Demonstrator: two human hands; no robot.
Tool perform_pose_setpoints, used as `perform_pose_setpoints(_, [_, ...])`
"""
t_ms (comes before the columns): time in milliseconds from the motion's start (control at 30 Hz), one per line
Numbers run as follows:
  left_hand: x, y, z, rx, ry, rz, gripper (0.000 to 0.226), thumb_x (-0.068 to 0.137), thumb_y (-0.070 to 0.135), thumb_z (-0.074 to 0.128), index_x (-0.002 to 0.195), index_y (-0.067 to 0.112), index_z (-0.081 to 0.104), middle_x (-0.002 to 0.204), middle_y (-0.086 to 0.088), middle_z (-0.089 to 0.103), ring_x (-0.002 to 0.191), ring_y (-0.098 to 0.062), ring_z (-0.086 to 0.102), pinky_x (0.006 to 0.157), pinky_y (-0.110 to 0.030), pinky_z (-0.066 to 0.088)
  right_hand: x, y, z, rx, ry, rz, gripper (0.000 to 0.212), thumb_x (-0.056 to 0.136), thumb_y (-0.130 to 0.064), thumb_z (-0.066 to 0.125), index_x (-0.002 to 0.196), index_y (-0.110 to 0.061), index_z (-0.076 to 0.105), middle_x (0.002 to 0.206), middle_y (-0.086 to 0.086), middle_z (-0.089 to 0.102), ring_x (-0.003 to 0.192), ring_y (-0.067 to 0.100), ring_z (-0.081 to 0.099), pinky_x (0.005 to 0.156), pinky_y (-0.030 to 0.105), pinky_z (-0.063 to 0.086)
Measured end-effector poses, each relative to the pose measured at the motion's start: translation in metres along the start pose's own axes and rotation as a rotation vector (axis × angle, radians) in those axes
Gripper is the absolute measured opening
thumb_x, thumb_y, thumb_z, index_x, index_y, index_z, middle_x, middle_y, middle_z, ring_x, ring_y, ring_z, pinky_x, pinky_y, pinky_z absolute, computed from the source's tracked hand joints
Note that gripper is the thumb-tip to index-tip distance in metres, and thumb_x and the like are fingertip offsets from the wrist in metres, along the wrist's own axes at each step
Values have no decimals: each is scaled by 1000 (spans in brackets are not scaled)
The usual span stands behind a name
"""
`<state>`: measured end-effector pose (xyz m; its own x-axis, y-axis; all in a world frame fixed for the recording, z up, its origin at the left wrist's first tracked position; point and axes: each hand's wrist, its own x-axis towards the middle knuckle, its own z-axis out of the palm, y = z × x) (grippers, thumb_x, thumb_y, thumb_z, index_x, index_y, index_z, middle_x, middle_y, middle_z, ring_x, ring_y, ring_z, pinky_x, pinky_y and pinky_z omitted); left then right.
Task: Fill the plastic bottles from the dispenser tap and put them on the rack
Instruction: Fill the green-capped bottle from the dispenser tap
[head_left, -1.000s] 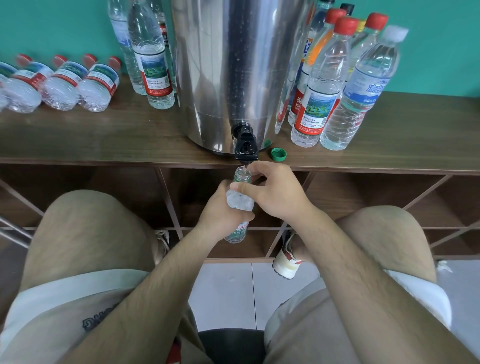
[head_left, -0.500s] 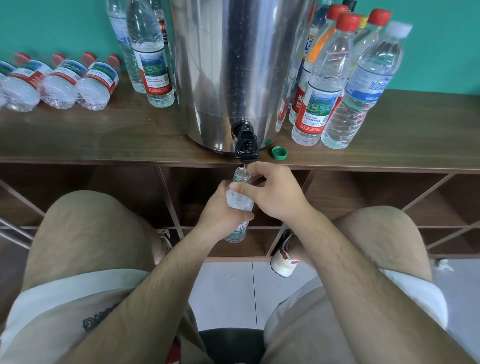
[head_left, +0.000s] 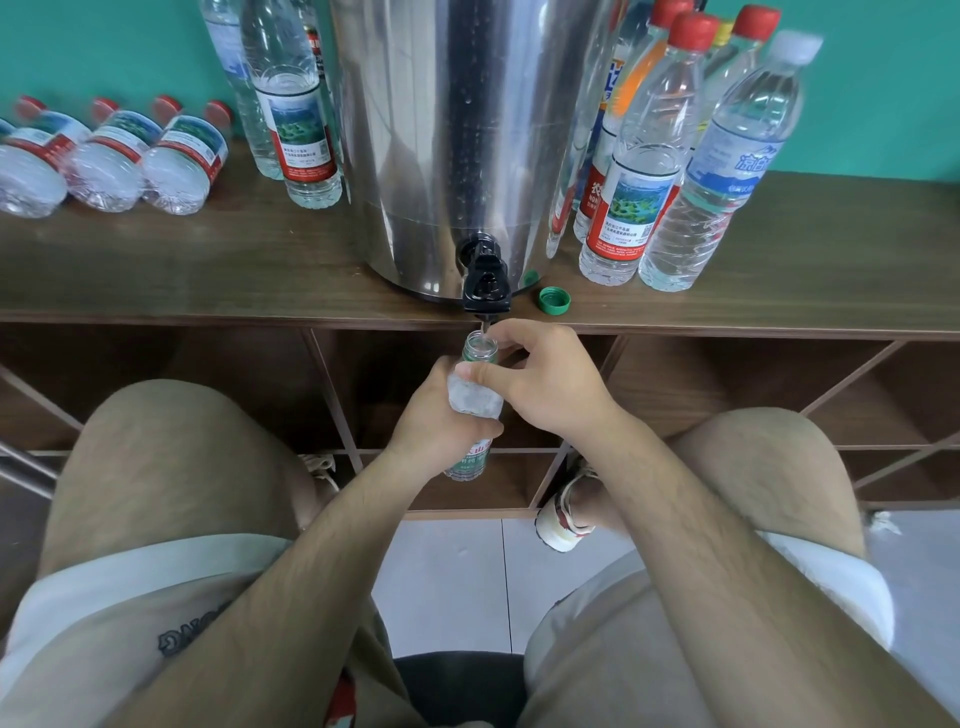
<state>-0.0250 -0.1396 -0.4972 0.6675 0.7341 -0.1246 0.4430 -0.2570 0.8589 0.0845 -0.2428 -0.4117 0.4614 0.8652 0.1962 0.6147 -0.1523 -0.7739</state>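
A small clear plastic bottle (head_left: 475, 402) with a green label stands upright and uncapped, its mouth just under the black tap (head_left: 485, 285) of the steel dispenser (head_left: 457, 130). My left hand (head_left: 441, 421) grips the bottle's body from the left. My right hand (head_left: 545, 384) holds its shoulder from the right, thumb across the front and forefinger by the neck. A thin stream runs from the tap into the mouth. The bottle's green cap (head_left: 554, 300) lies on the wooden shelf top (head_left: 208, 270) right of the tap.
Three red-capped bottles (head_left: 109, 161) lie on their sides at the left of the shelf top. Tall bottles stand left (head_left: 298, 119) and right (head_left: 654, 171) of the dispenser. Open wooden compartments (head_left: 701, 395) lie below the shelf edge. My knees flank the bottle.
Both hands and the bottle stay in place under the tap. The view has shifted very slightly.
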Motion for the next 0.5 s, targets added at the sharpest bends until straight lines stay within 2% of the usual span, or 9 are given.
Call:
perform_pose_setpoints(133, [0,0,0,-13,-8,9,77,77,26,90,141,24,47,111,9,59,100,-13,62,74,-22,51,-1,0,0,-12,2,0,23,86,-39,84,102,-24,77,91,-13,74,86,6,68,70,21,48])
perform_pose_setpoints(267, [2,-3,1,-37,-8,9,75,77,27,90,139,26,48,104,15,58,93,-10,62,71,-19,49,0,1,0,-20,5,5,25,86,-41,83,104,-24,77,92,-12,74,87,7,68,71,24,50])
perform_pose_setpoints(400, [4,-5,3,-38,-4,0,69,79,28,88,137,24,50,104,11,59,100,-17,65,82,-29,57,0,3,2,-13,9,5,26,86,-41,84,103,-24,78,92,-12,74,88,7,68,73,29,55])
perform_pose_setpoints(500, [4,-5,4,-32,8,-3,68,79,31,88,134,29,49,99,20,56,92,-11,63,71,-19,50,0,5,3,2,13,-4,22,85,-41,84,100,-26,77,90,-13,74,86,7,68,72,28,53])
